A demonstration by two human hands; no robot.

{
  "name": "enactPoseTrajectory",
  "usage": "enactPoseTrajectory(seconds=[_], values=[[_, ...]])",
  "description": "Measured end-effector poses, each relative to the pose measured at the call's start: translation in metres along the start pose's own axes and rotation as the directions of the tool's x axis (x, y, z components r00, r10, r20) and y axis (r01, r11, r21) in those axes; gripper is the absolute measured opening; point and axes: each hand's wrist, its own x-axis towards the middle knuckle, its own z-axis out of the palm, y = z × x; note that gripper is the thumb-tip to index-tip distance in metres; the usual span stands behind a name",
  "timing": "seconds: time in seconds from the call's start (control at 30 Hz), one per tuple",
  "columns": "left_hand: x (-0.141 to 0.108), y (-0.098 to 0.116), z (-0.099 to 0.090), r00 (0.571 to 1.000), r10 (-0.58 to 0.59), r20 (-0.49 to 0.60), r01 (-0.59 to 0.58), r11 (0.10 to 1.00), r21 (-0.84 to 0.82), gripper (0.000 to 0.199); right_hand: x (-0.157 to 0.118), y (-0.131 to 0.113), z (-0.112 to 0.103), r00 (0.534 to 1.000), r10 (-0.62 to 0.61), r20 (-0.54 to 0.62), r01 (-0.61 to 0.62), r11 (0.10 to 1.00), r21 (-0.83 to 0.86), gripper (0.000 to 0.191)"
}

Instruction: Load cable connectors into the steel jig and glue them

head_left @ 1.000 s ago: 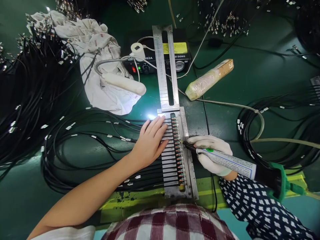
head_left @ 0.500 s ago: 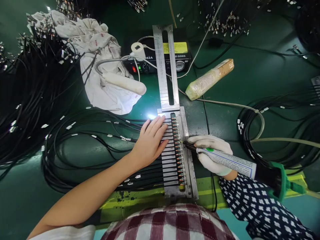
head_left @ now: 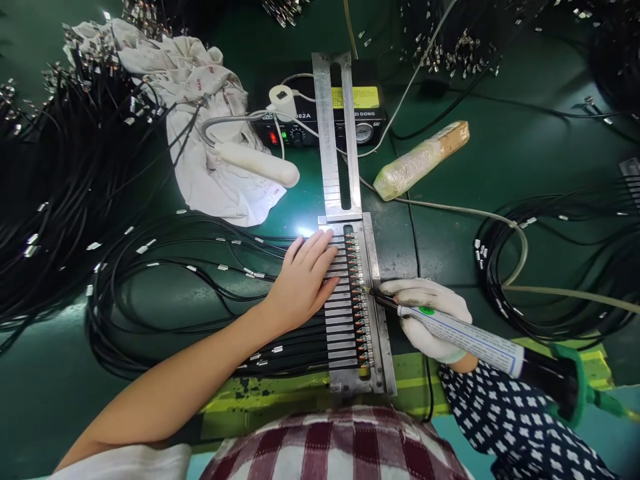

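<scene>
My left hand lies flat, fingers spread, on the upper left part of a slotted metal fixture. Black cables run from the left into its slots, their stripped coppery ends lined up near the right side. My right hand, in a white glove, grips a dispenser syringe with a white label and a green cap. Its dark tip points at the cable ends around the middle of the row; whether it touches one is too small to tell.
Behind the fixture stands a black dispenser controller, overlapped by a slotted metal bar. A white lamp rests on a cloth. A wrapped block lies right of the bar; coiled cables lie farther right.
The syringe and my gloved right hand have shifted slightly down and right in view. My left hand stays on the fixture. The whole view has moved a little.
</scene>
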Motion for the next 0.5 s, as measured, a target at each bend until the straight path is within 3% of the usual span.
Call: enactPoseTrajectory(seconds=[0.1, 0.5], values=[[0.0000, -0.0001, 0.0003, 1.000, -0.006, -0.004, 0.006, 1.000, -0.003, 0.040, -0.0014, 0.0025, 0.0011, 0.998, -0.037, 0.048, 0.039, 0.998, -0.043, 0.021], [0.0000, 0.0000, 0.0003, 1.000, -0.014, 0.000, 0.014, 0.999, -0.030, 0.042, 0.0044, 0.0012, 0.0014, 0.999, -0.011, 0.039, 0.013, 0.999, -0.037, 0.017]])
